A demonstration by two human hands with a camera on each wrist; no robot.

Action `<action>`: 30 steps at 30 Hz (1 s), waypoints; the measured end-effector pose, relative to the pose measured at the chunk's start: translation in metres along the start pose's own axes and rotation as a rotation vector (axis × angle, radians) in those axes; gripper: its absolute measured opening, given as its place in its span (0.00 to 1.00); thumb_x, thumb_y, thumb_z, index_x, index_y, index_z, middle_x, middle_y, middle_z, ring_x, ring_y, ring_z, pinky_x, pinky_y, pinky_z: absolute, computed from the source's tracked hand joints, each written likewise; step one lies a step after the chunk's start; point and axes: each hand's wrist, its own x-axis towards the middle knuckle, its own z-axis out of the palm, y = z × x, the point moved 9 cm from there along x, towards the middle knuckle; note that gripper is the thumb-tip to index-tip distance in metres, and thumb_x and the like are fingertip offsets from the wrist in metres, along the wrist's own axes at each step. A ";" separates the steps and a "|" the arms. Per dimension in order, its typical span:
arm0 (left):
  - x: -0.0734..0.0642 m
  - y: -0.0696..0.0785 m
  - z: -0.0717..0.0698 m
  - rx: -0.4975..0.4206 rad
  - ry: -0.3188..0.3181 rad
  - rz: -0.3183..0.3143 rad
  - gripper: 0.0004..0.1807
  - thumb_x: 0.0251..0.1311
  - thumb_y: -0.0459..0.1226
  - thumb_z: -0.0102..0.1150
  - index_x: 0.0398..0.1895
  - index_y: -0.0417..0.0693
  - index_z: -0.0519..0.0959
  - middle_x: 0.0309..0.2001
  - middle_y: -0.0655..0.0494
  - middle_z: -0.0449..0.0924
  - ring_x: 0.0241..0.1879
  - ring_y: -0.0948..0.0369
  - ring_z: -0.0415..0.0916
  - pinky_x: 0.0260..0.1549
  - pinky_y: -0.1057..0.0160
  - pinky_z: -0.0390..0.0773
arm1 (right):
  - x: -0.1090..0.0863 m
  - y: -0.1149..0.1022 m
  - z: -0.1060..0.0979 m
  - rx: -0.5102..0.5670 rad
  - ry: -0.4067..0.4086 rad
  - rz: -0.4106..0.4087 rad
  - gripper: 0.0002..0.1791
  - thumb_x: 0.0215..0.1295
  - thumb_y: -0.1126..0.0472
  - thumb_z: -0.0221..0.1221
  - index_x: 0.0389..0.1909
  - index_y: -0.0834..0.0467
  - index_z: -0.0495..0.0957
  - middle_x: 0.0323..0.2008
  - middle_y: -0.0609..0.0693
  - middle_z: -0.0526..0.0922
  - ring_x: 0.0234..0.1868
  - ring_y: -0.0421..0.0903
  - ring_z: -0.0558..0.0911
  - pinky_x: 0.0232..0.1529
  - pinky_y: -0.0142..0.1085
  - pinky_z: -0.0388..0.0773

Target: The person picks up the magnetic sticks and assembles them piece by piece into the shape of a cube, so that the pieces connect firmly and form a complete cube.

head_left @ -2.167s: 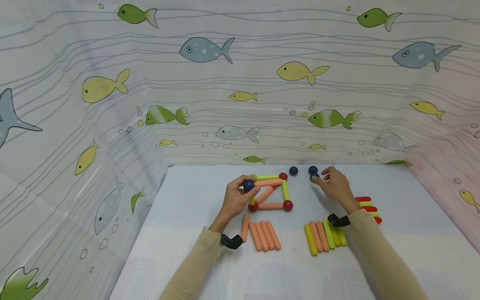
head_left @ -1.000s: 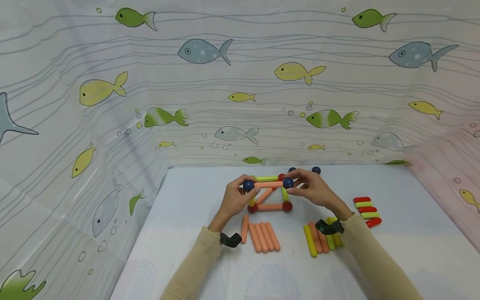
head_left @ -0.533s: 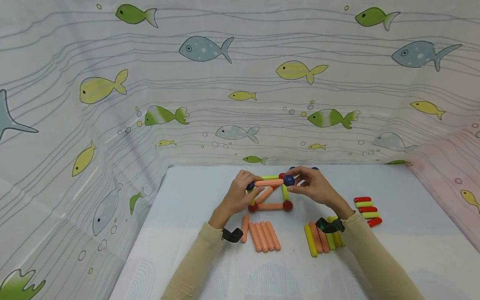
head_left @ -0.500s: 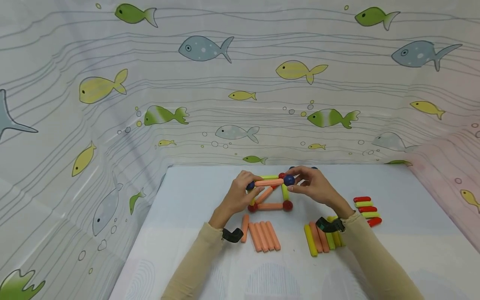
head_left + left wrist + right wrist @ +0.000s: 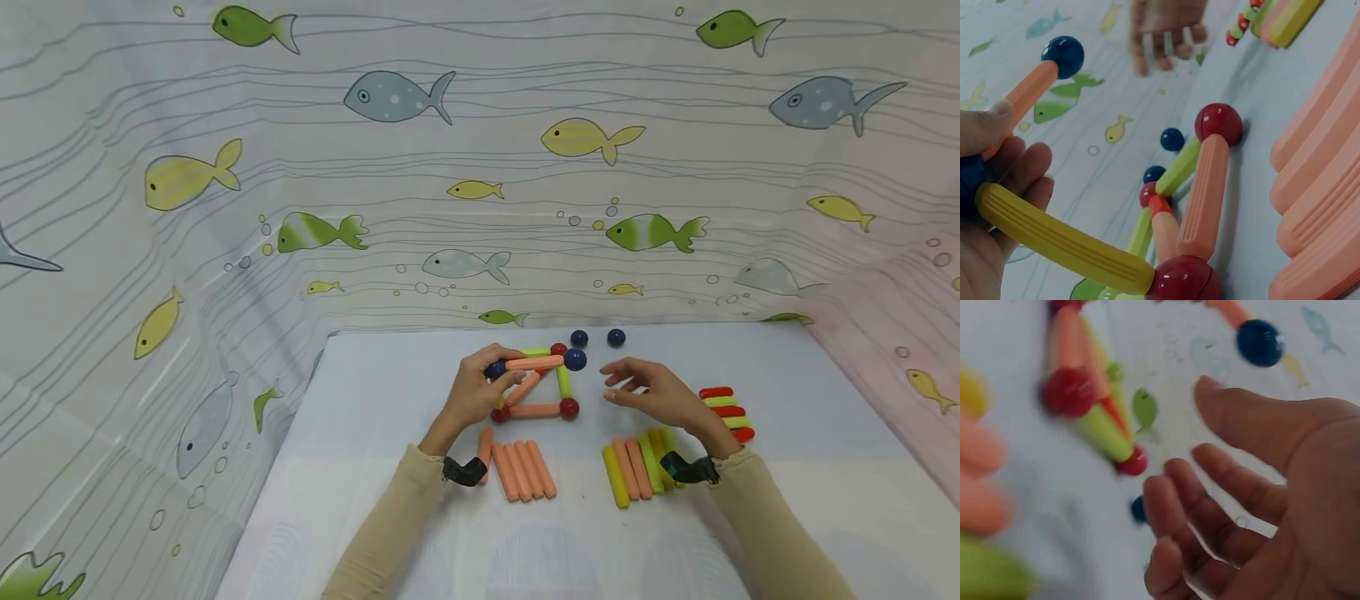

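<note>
My left hand (image 5: 472, 387) pinches a salmon building stick (image 5: 535, 363) at its left end, around the blue ball (image 5: 495, 369) there. A second blue ball (image 5: 575, 359) caps the stick's free right end. In the left wrist view, a curved yellow stick (image 5: 1063, 240) runs from the held ball down to a red ball (image 5: 1185, 279) of the frame on the table. That frame has red corner balls (image 5: 569, 408), lime and salmon sides and a salmon-and-red diagonal. Right of it my right hand (image 5: 660, 396) hovers with loosely bent fingers, holding nothing.
Two loose blue balls (image 5: 616, 337) lie at the table's back edge. Salmon sticks (image 5: 522, 472) lie in front of the frame. Yellow, salmon and lime sticks (image 5: 634, 468) lie front right, partly under the right wrist. Short red and lime sticks (image 5: 723, 402) are farther right.
My right hand took a blue ball from the back, set it on the held stick's right end, then let go and drew away to the right. My left hand kept its hold.
</note>
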 end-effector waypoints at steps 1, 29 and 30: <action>0.000 -0.001 -0.001 -0.008 0.002 -0.008 0.13 0.67 0.29 0.69 0.54 0.39 0.86 0.48 0.41 0.86 0.32 0.61 0.74 0.31 0.71 0.74 | -0.005 0.007 0.006 -0.035 -0.025 0.016 0.26 0.72 0.48 0.69 0.64 0.58 0.80 0.50 0.53 0.86 0.48 0.47 0.82 0.48 0.35 0.82; 0.002 -0.007 -0.002 0.006 -0.021 -0.048 0.14 0.67 0.32 0.70 0.55 0.42 0.86 0.47 0.46 0.86 0.37 0.63 0.77 0.34 0.70 0.76 | -0.018 -0.016 0.052 -0.154 -0.036 0.004 0.13 0.75 0.56 0.64 0.51 0.60 0.79 0.41 0.47 0.83 0.43 0.44 0.78 0.44 0.34 0.79; 0.002 -0.007 -0.002 0.010 -0.021 -0.048 0.14 0.67 0.32 0.70 0.55 0.42 0.86 0.48 0.46 0.87 0.37 0.63 0.77 0.35 0.70 0.77 | -0.014 -0.019 0.049 -0.117 0.000 -0.017 0.14 0.77 0.57 0.62 0.54 0.61 0.77 0.42 0.48 0.84 0.44 0.45 0.79 0.44 0.34 0.80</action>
